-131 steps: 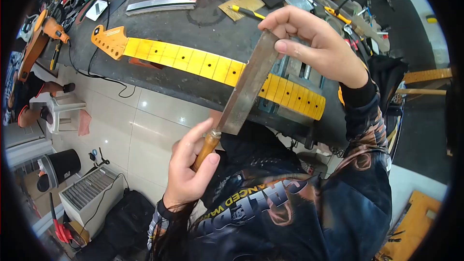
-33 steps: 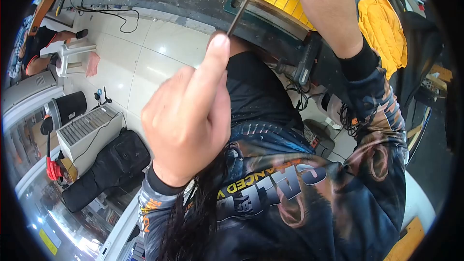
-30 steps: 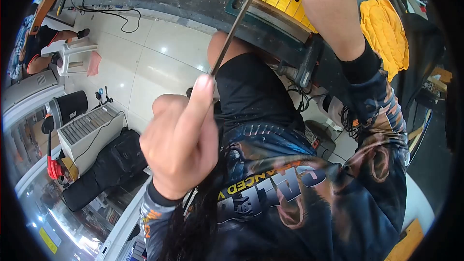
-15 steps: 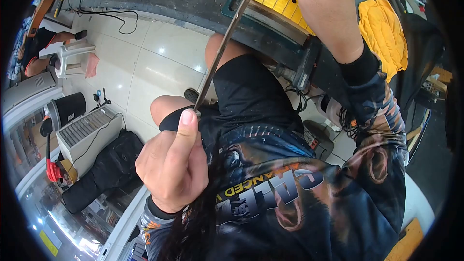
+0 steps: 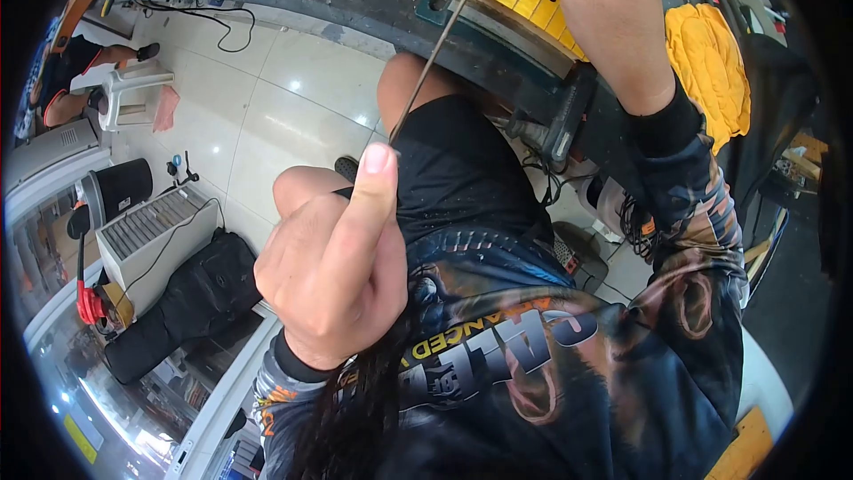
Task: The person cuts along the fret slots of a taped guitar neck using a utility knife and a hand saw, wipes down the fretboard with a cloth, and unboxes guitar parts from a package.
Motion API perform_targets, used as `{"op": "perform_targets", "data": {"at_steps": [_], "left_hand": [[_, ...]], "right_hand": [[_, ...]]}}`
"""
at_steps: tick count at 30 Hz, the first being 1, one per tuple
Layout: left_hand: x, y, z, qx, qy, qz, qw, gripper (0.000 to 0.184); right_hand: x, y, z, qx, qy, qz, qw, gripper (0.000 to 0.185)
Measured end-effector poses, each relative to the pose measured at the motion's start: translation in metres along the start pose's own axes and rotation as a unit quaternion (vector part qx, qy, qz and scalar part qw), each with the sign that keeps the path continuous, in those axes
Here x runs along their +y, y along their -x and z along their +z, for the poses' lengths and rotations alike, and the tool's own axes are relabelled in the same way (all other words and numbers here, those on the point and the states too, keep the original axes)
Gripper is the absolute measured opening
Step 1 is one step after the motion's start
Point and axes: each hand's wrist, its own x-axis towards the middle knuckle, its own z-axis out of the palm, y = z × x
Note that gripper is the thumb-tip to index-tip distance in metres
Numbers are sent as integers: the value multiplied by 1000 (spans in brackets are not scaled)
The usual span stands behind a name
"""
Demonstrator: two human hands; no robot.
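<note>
My left hand (image 5: 342,258) is closed around the near end of a long thin metal file (image 5: 435,58), thumb laid along it. The file slants up and away to a yellow guitar neck (image 5: 524,0) with dark dots and metal frets, crossing over its near edge; its far tip is out of frame. My right hand (image 5: 613,27) is at the top right, over the end of the neck. Its fingers look curled but are mostly cut off by the frame edge, so what they hold is hidden.
The neck lies above a dark workbench (image 5: 329,4) with a vise handle (image 5: 564,124) at its front. A yellow cloth (image 5: 708,71) lies on the right. Below left are a white stool (image 5: 133,98), a black bag (image 5: 195,302) and another person's leg (image 5: 67,107).
My left hand has moved up and slightly right, pushing the file farther across the neck until its tip leaves the frame. My right hand has hardly moved.
</note>
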Motion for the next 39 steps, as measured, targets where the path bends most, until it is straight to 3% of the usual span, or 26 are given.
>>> {"op": "perform_targets", "data": {"at_steps": [3, 6, 7, 9, 10, 16, 18, 19, 23, 26, 39], "left_hand": [[4, 7, -7, -35, -6, -35, 999, 67], [0, -1, 6, 15, 21, -22, 999, 68], [-10, -10, 16, 43, 22, 34, 998, 68], [0, -18, 10, 10, 15, 3, 1000, 68], [4, -21, 8, -27, 9, -26, 999, 68], [-3, -15, 9, 43, 39, 12, 998, 59], [8, -30, 0, -78, 23, -77, 994, 41], [7, -33, 2, -81, 31, -85, 993, 38], [-19, -17, 4, 9, 101, -17, 995, 54], [-19, -3, -8, -9, 126, -51, 991, 55], [-25, 17, -12, 5, 36, 12, 999, 59]], "right_hand": [[-24, -3, -10, -39, 19, 30, 999, 57], [-30, -9, -16, -59, -23, 74, 995, 57], [-23, -6, -12, -61, -25, 72, 995, 57], [-4, 0, 1, 2, -36, -34, 999, 58], [-2, 1, 2, 2, -37, -35, 999, 58], [1, 1, 0, -7, -38, -64, 997, 60], [-6, 2, 1, -6, -31, -23, 999, 58], [-6, 2, 0, -7, -32, -25, 999, 58], [-2, 2, -1, -37, -77, -25, 996, 54], [-2, 3, 0, -41, -79, -26, 996, 52], [5, 2, 3, -54, -68, -39, 996, 53]]}}
